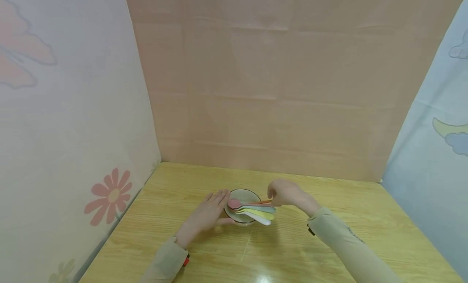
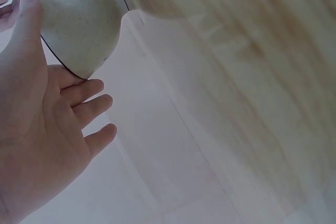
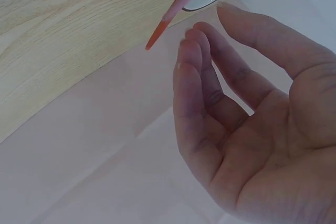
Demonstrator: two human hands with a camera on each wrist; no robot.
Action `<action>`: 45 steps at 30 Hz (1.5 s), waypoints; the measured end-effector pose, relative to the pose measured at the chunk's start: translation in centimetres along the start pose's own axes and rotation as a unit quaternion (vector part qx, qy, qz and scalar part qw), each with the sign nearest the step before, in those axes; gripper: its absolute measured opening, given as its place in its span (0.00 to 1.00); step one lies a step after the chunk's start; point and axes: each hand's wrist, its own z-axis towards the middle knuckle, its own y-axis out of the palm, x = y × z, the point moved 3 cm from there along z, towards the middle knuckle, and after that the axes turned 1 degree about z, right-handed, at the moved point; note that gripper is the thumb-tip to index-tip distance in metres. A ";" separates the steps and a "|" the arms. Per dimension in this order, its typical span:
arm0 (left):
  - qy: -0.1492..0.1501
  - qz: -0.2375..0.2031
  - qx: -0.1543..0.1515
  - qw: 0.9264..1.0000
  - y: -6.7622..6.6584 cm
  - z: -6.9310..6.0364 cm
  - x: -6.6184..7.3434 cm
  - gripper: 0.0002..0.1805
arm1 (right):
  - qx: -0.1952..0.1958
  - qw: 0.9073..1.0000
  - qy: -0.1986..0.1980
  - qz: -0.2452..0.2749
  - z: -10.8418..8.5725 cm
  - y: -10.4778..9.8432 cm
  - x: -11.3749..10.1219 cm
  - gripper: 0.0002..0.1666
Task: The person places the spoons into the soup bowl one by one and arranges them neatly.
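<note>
A pale bowl with a dark rim [image 1: 241,194] stands on the table, gripped at its left side by my left hand [image 1: 206,214]. In the left wrist view, the thumb lies against the bowl's outer wall [image 2: 79,19] and the other fingers spread by the rim. Several spoons lie across the bowl, handles out over its right rim: a pink spoon [image 1: 234,203], a grey-blue spoon [image 1: 268,209], a yellow spoon [image 1: 265,214], a white spoon [image 1: 264,221]. An orange handle [image 3: 156,36] sticks out too. Beside the handles, my right hand [image 3: 252,108] has loosely bent fingers with nothing between them.
The wooden table [image 1: 310,250] reaches back to a plain peach backdrop [image 1: 274,92]. A pale flower-printed sheet [image 1: 73,124] hangs at the left, and another sheet with a moon and clouds [image 1: 427,161] at the right.
</note>
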 end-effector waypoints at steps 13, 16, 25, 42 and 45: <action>-0.005 -0.003 -0.012 1.000 0.0 -0.1 -0.6 0.51 | 0.028 0.998 -0.043 0.029 -1.7 0.0 2.6 0.09; -0.006 -0.009 -0.014 1.000 0.0 -0.1 -0.6 0.51 | 0.031 0.998 -0.043 0.044 -2.1 0.1 3.1 0.10; -0.010 0.001 -0.021 1.000 0.1 -0.3 -1.1 0.51 | 0.058 0.993 -0.052 0.088 -3.6 0.6 4.6 0.11; -0.015 -0.006 -0.023 1.000 0.0 -0.8 -1.7 0.51 | 0.092 0.990 -0.057 0.094 -5.1 3.9 6.1 0.29; -0.014 -0.007 -0.020 1.000 0.0 -0.7 -1.8 0.52 | 0.099 0.989 -0.060 0.097 -5.4 4.5 6.2 0.34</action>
